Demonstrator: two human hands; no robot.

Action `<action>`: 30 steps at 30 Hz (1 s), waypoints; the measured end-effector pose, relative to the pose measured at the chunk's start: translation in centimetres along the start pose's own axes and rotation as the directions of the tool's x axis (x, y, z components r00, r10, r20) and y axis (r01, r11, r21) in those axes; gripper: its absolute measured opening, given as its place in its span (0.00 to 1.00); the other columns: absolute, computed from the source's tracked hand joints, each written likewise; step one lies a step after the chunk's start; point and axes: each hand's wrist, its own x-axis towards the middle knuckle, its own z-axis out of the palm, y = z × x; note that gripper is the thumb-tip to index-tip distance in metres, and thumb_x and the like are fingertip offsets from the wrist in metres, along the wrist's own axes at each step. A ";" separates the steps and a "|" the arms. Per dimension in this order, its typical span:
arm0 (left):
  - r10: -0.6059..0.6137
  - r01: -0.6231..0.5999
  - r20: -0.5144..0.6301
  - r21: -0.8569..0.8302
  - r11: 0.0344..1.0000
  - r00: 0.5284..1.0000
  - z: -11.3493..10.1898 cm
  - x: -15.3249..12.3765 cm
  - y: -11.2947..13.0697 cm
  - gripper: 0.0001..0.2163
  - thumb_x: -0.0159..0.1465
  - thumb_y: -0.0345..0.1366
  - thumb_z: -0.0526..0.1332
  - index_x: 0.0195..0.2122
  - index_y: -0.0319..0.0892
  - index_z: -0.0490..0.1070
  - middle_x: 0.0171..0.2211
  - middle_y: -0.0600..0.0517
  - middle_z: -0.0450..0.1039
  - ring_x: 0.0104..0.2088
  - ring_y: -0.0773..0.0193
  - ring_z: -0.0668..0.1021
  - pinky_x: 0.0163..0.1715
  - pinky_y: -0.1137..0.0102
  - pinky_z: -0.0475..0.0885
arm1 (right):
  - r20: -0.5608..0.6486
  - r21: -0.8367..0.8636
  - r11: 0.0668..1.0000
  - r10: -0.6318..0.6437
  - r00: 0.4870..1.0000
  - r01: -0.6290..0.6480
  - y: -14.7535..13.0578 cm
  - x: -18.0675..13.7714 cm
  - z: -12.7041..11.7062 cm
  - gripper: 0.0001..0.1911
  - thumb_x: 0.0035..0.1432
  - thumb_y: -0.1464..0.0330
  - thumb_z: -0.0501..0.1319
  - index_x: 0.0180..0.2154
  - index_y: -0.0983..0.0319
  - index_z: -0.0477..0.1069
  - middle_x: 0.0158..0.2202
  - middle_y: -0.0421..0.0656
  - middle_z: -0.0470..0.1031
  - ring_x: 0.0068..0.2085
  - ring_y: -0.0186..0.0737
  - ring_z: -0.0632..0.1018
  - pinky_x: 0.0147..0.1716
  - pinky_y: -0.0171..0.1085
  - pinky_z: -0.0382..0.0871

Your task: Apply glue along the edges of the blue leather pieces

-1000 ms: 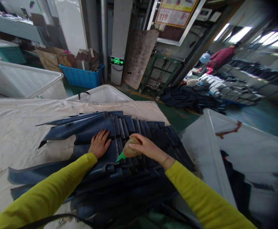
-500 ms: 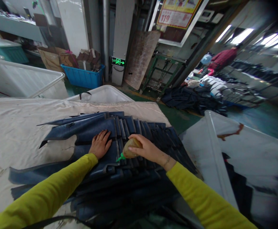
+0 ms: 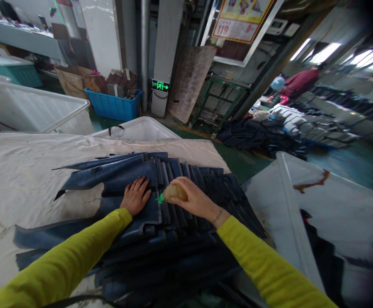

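Note:
Several dark blue sheet pieces (image 3: 118,171) with cut-out edges lie overlapping in rows, their edges stepped toward the right. My left hand (image 3: 136,196) rests flat on the top piece, fingers spread, just left of its edge. In my right hand (image 3: 192,196) is a squeeze bottle (image 3: 175,193), yellowish and cloudy, tipped over with its green nozzle pointing left. The nozzle tip is at the top piece's edge strip; whether it touches cannot be made out. A pale line of something runs along that strip below the tip.
A pale cloth (image 3: 0,179) covers the table under the pieces. White bins stand at the right (image 3: 269,188) and beyond the far edge (image 3: 144,126). Farther back are a blue crate (image 3: 116,105), a green metal frame (image 3: 221,102) and a person in dark red (image 3: 301,81).
My right hand has moved the bottle away from me along the edge strip, so its nozzle sits farther up. My left hand stays on the top piece.

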 end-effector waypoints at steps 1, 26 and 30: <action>-0.001 0.001 0.001 0.002 1.000 1.000 0.0 0.0 0.0 0.22 0.65 0.45 0.44 0.59 0.47 0.54 0.60 0.49 0.56 0.59 0.58 0.58 0.55 0.56 0.57 | 0.004 0.001 1.000 -0.002 1.000 0.002 0.0 0.0 0.0 0.21 0.54 0.64 0.60 0.49 0.59 0.60 0.48 0.47 0.63 0.52 0.43 0.65 0.55 0.44 0.59; -0.012 0.012 0.013 -0.013 1.000 1.000 -0.2 0.3 -0.2 0.21 0.65 0.45 0.43 0.59 0.48 0.54 0.60 0.50 0.56 0.59 0.58 0.58 0.55 0.55 0.57 | -0.188 -0.089 0.996 -0.044 0.981 0.027 3.4 5.8 1.0 0.20 0.53 0.66 0.61 0.48 0.59 0.60 0.46 0.47 0.64 0.51 0.44 0.65 0.53 0.47 0.60; -0.008 0.008 0.012 -0.018 1.000 1.000 -0.1 0.3 -0.4 0.21 0.65 0.45 0.43 0.59 0.47 0.54 0.60 0.50 0.55 0.60 0.58 0.58 0.55 0.55 0.57 | -0.231 -0.097 0.994 -0.063 0.971 0.041 4.2 6.8 1.2 0.21 0.53 0.67 0.60 0.49 0.59 0.59 0.47 0.47 0.64 0.51 0.45 0.65 0.53 0.47 0.59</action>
